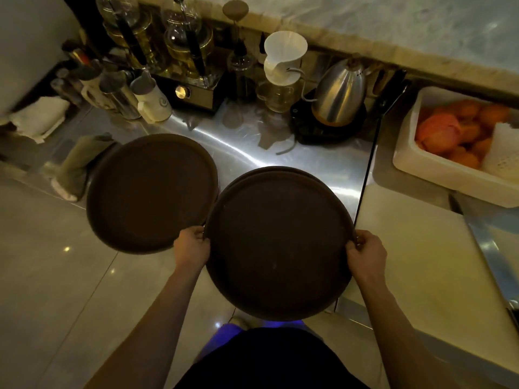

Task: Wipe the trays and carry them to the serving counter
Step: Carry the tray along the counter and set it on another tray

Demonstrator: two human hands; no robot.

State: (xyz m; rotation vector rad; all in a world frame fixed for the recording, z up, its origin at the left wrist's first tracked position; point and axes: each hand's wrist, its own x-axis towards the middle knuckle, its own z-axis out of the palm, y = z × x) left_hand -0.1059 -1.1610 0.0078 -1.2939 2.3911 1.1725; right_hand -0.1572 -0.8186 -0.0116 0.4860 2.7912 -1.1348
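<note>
Two round dark brown trays are in view. I hold the right tray (278, 242) by its rim, with my left hand (192, 247) on its left edge and my right hand (365, 254) on its right edge. A second rim shows just behind its far edge, so it may be a stack. It hangs half over the steel counter (323, 164) and half over the floor. The left tray (151, 192) lies on the counter's front edge, overhanging it. A greenish-grey cloth (80, 164) lies bunched at that tray's left side.
Along the back of the counter stand glass coffee brewers (185, 43), a white dripper on a glass server (283, 66), a steel kettle (339, 94), metal cups (120, 94) and a folded white towel (39, 116). A white tub of oranges (460, 141) and a white cutting board (427, 262) sit at right.
</note>
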